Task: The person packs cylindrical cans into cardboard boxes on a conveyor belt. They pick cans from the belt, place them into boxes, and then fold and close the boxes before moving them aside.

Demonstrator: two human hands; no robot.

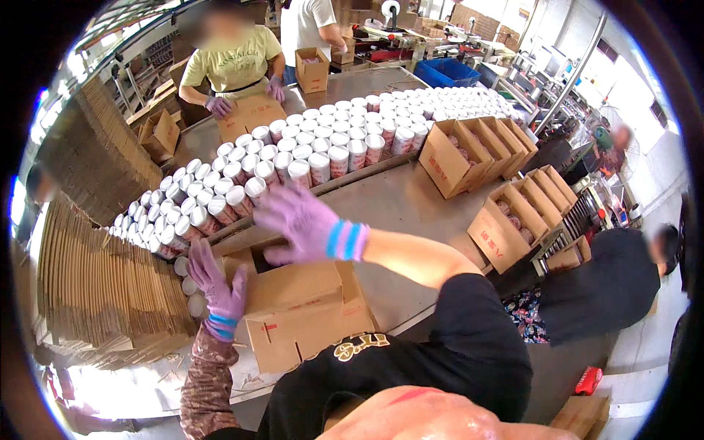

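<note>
A brown cardboard box [312,315] stands in front of me on the metal table, its flaps raised around a dark opening. My left hand [218,282], in a purple knit glove with blue cuff bands, is at the box's left edge, fingers stretched out and thumb apart. Over the far side of the box hangs my right hand [304,220], gloved alike, fingers spread and slightly blurred by motion. Nothing shows in either hand. Just beyond lie rows of white-lidded cans [299,172] with red-and-white sides. Whether the right hand touches a flap, I cannot tell.
Flattened cardboard boxes [106,271] are stacked at the left. Filled open boxes stand on the right, on the table [455,161] and beside a roller conveyor [499,227]. Across the cans, a person [233,62] in purple gloves handles a box [251,116]. Another person [598,286] bends at the right.
</note>
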